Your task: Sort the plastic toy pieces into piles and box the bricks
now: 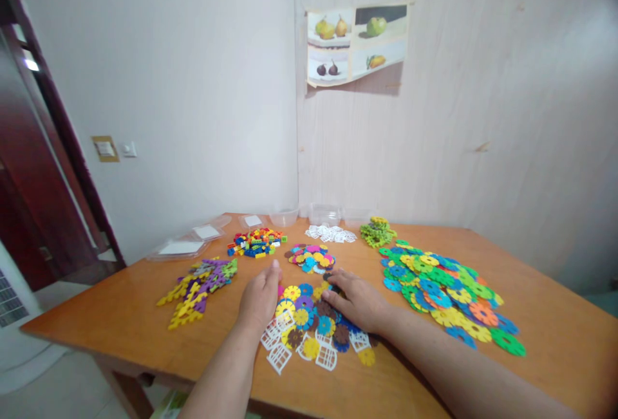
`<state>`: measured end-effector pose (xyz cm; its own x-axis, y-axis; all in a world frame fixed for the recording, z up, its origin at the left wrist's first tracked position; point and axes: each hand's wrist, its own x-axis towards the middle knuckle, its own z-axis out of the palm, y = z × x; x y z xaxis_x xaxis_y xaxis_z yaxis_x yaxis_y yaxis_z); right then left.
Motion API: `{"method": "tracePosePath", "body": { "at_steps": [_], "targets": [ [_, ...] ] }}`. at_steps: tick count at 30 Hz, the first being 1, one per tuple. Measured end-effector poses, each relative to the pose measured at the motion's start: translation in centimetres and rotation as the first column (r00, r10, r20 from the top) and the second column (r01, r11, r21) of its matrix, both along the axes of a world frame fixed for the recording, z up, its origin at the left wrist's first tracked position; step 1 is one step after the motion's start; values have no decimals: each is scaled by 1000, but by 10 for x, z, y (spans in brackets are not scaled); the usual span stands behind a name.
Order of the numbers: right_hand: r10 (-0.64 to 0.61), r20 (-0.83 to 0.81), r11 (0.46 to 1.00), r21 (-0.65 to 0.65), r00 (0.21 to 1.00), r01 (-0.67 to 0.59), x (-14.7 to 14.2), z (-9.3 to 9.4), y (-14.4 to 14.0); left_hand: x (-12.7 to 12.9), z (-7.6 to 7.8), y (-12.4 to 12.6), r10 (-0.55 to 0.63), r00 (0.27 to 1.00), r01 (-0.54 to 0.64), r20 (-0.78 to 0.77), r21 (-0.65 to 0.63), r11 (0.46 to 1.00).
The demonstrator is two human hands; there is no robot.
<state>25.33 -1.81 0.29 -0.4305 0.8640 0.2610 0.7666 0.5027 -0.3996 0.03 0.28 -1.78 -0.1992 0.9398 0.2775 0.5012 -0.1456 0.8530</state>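
Note:
A loose pile of small notched plastic discs [304, 303] in yellow, blue, purple and brown lies at the middle of the table, between my hands. White plastic window-shaped pieces [326, 356] are mixed in along its near side. My left hand [259, 297] rests on edge against the pile's left side, thumb uppermost and fingers stretched forward, partly hidden. Over the pile's right side lies my right hand [360, 300], its fingers apart and touching brown and dark discs. Just beyond the fingertips is a smaller heap of pink, blue and yellow discs [311, 258].
Large notched discs [439, 290] spread at right, with green pieces [377, 232] behind. Small building bricks [255, 242] and purple-yellow interlocking pieces [203, 290] lie at left. White pieces [331, 233], clear plastic tubs [324, 214] and lids [181, 248] line the back.

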Motion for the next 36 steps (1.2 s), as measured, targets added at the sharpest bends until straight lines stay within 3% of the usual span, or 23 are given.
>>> {"method": "tracePosePath", "body": {
  "at_steps": [12, 17, 23, 32, 36],
  "targets": [
    [-25, -20, 994, 102, 999, 27, -19, 14, 2, 5, 3, -1, 40, 972, -44, 230, 15, 999],
    [-34, 53, 997, 72, 998, 30, -52, 21, 7, 4, 4, -1, 64, 974, -69, 219, 15, 998],
    [-130, 142, 991, 5, 981, 130, -86, 23, 17, 1, -1, 4, 54, 980, -59, 191, 21, 998],
    [-159, 100, 979, -113, 982, 170, -93, 26, 25, -3, -4, 5, 49, 992, -51, 115, 20, 998],
    [-167, -20, 978, -132, 986, 163, -96, 24, 25, -3, -2, 5, 54, 993, -56, 102, 14, 998]
  ]
}}
